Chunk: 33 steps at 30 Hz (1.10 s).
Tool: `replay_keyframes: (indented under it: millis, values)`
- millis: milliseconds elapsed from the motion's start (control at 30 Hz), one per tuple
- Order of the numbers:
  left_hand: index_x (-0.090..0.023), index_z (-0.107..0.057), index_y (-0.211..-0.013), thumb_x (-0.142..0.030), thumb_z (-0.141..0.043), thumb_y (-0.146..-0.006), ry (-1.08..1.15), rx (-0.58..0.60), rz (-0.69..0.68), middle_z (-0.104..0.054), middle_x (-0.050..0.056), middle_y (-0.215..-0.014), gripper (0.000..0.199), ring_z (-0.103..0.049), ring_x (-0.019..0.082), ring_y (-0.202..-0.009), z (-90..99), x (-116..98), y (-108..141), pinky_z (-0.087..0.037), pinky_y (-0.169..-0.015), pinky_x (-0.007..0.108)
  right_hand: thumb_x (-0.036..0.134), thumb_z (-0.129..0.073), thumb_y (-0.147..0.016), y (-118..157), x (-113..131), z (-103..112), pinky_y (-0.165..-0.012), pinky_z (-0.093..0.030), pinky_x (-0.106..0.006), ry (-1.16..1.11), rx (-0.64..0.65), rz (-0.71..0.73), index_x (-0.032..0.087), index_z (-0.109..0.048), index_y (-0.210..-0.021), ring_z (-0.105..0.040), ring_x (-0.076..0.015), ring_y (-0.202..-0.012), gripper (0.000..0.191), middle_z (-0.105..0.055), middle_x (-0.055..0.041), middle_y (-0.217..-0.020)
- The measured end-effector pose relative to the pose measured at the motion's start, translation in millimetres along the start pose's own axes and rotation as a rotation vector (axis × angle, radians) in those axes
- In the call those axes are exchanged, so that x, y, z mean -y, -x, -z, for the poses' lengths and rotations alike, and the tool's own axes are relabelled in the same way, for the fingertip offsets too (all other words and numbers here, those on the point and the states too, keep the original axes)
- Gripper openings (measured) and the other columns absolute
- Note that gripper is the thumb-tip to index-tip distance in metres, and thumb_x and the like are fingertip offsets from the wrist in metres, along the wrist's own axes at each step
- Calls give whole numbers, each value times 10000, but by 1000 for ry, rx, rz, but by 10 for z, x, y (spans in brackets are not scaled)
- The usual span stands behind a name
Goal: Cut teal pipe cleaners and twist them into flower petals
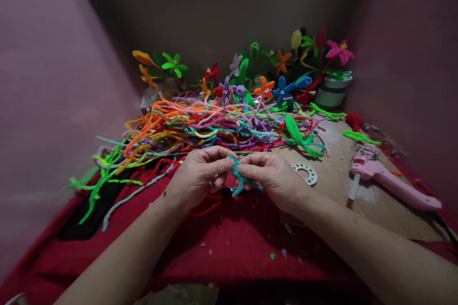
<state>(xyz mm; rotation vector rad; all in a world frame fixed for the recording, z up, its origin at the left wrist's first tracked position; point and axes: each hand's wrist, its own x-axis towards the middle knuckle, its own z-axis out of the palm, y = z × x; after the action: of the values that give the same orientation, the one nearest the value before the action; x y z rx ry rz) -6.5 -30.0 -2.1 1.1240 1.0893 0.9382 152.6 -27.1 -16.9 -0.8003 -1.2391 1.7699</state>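
Between my two hands is a small teal pipe cleaner piece (237, 176), bent into loops with loose ends hanging down. My left hand (205, 169) pinches its left side between thumb and index finger. My right hand (266, 174) grips the other side, also with thumb and fingertips. The fingers cover part of the teal piece, so its full shape is hidden. Just behind the hands lies a broad heap of pipe cleaners (200, 124) in orange, pink, red, teal and other colours.
At right, a pink glue gun (393, 181) and a white ring with holes (305, 173) rest on a cardboard sheet (329, 209). Fuzzy flowers, including a blue flower (282, 89), line the back beside a pale pot (334, 89). A red cloth (243, 248) covers the table.
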Motion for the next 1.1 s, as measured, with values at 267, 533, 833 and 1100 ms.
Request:
replay_keyframes:
  millis: [267,533,833,1100]
  values:
    - [-157,-618,-698,-299,-655,-700,-194,-161,-102,-504,-55,-431,147,-420,52,-366,-60,-3,43,-299,-367,162,260,-656,-657,16,48,-26,-477,-324,-224,78,-34,-82,137,-631,-569,-447,-73,-461,153,-559,14,-502]
    - [-177,-647,-706,-304,-597,-748,-675,-409,-391,-619,-14,-637,144,-512,81,-528,-174,24,111,-396,-474,182,175,-660,-597,-3,3,-37,-465,-353,-221,-4,-108,-106,139,-612,-564,-479,-78,-434,69,-548,27,-467]
    - [-165,-579,-762,-331,-638,-719,-238,-83,-56,-532,-50,-507,181,-405,51,-392,-79,6,17,-297,-374,165,214,-675,-628,-26,-16,-4,-496,-422,-209,-61,-139,-72,116,-599,-619,-530,-76,-477,125,-589,3,-558]
    - [-143,-569,-694,-292,-645,-716,-197,-127,-99,-537,-45,-523,169,-432,47,-424,-118,-9,22,-337,-409,163,233,-688,-628,-21,-21,-7,-540,-463,-240,-48,-168,-52,137,-562,-690,-551,-94,-521,171,-572,19,-594]
